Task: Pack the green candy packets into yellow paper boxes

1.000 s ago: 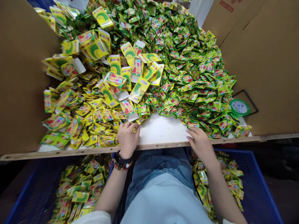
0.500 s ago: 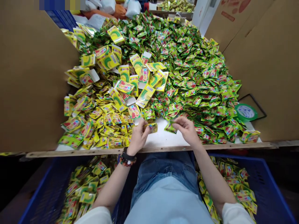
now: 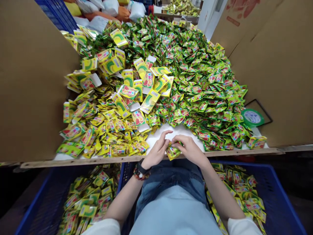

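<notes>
Both hands meet over the front edge of the white tabletop point(image 3: 166, 129). A small green-and-yellow candy packet point(image 3: 173, 153) is between them. My right hand point(image 3: 189, 148) pinches the packet from the right, thumb and fingers closed on its upper part. My left hand point(image 3: 157, 151) holds its left side near the thumb, with the index finger arched above. Whether the yellow packet from before is still in the left hand is hidden. Loose yellow packets point(image 3: 119, 125) lie left of the hands, and a big heap of green packets point(image 3: 205, 88) rises behind and to the right.
Yellow printed boxes point(image 3: 150, 101) lie on the heap. Cardboard walls point(image 3: 31, 81) flank the table. A green tape roll point(image 3: 252, 117) rests at right. Blue crates point(image 3: 271, 182) with filled packs stand below the wooden edge point(image 3: 97, 160). White sacks point(image 3: 137, 11) are at the back.
My hands have come together and moved nearer my body. The left hand has moved right, the right hand slightly left and down with the green packet. The view has shifted slightly.
</notes>
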`<state>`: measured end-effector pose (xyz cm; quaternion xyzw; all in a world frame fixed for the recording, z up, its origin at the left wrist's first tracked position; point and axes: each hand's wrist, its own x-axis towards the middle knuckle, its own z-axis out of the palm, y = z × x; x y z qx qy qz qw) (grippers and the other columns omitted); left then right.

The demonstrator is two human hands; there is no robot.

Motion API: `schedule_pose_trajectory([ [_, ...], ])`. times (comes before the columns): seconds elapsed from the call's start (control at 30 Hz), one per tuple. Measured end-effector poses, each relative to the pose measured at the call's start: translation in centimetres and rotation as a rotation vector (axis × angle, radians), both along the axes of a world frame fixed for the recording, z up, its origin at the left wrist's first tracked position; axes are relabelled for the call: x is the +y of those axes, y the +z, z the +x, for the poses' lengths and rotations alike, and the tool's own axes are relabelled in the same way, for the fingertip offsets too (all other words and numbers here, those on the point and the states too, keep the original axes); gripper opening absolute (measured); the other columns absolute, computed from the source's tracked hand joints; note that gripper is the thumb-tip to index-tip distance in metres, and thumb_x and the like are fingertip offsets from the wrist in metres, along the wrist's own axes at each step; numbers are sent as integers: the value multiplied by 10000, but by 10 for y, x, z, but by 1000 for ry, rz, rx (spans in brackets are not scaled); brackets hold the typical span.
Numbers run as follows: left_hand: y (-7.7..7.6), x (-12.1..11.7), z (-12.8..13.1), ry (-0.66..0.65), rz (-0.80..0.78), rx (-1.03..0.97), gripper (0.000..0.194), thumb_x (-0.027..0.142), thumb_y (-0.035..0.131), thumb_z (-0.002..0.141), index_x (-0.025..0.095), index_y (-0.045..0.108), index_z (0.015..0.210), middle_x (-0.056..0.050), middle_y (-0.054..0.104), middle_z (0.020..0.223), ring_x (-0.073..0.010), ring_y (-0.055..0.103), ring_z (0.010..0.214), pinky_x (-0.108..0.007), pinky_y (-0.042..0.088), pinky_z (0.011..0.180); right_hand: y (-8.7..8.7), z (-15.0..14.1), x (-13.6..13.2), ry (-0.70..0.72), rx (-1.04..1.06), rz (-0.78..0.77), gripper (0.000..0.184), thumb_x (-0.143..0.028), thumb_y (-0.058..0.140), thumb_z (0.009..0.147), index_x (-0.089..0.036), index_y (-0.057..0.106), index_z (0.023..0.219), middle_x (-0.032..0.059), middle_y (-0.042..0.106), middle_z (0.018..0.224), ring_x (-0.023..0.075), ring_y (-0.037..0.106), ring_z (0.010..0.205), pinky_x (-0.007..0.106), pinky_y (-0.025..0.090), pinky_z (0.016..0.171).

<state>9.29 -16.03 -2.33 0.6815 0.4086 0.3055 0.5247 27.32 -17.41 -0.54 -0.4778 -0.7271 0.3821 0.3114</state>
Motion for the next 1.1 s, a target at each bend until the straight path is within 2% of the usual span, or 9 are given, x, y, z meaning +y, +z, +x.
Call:
schedule_pose_trajectory([
  [0.1,0,-4,0,-87,-85,-85,500,457,475,958,190,391,1372,9,582,769,-135,540,692,-255,442,675,-8,2,-2,-85,93,-84,159,-238,573,882,-206,679,996,33,676,885,176,612,804,281,460,727],
  [0.2,0,-8,1,-107,-69,-109,540,424,545,929,188,372,1382,7,601,763,-124,541,644,-230,429,612,-15,3,-7,-124,254,-268,386,-354,650,837,-207,638,1194,51,691,1012,183,627,850,288,494,739],
  [0.3,1,-2,-7,-33,125,-1,489,319,553,924,194,396,1370,-14,647,800,-143,595,695,-254,474,666,-21,5,-13,-92,379,-379,293,-396,687,803,-190,700,1012,29,700,916,181,628,829,292,516,745],
  [0.47,9,52,-59,231,693,741,462,-5,458,783,202,611,1167,-131,616,1176,-289,542,1106,-461,471,927,-29,20,-18,-379,538,-387,307,-447,779,684,-192,659,806,-16,608,702,146,575,620,264,530,505],
  [0.53,14,77,-82,207,808,1032,527,-36,461,729,213,630,1161,-144,558,1295,-331,481,1177,-504,447,939,-31,24,-18,-428,601,-370,340,-456,804,642,-195,640,785,-25,588,671,132,557,562,255,515,452],
  [0.63,17,104,-103,34,890,1216,602,-10,476,725,239,587,1262,-138,514,1379,-342,452,1211,-506,427,940,-32,23,-17,-457,649,-316,327,-447,785,673,-206,624,825,-47,552,636,105,531,513,236,497,456],
  [0.8,23,117,-106,-137,929,1166,619,59,550,663,222,595,1259,-133,490,1438,-392,393,1302,-588,322,1028,-33,16,-16,-479,737,-299,321,-464,719,745,-230,621,941,-28,584,730,110,562,581,235,519,518],
  [0.93,33,102,-95,-208,966,950,619,125,578,622,168,570,1240,-155,579,1316,-374,385,1348,-594,228,1115,-30,17,-18,-522,791,-259,282,-411,753,730,-241,654,931,-6,625,852,136,600,709,252,561,570],
  [1.1,30,56,-60,-255,876,709,630,268,593,735,127,470,1336,-146,596,1151,-284,572,1075,-422,457,946,-11,9,-26,-522,806,-138,196,-359,713,793,-255,690,957,10,655,919,148,616,759,259,568,586],
])
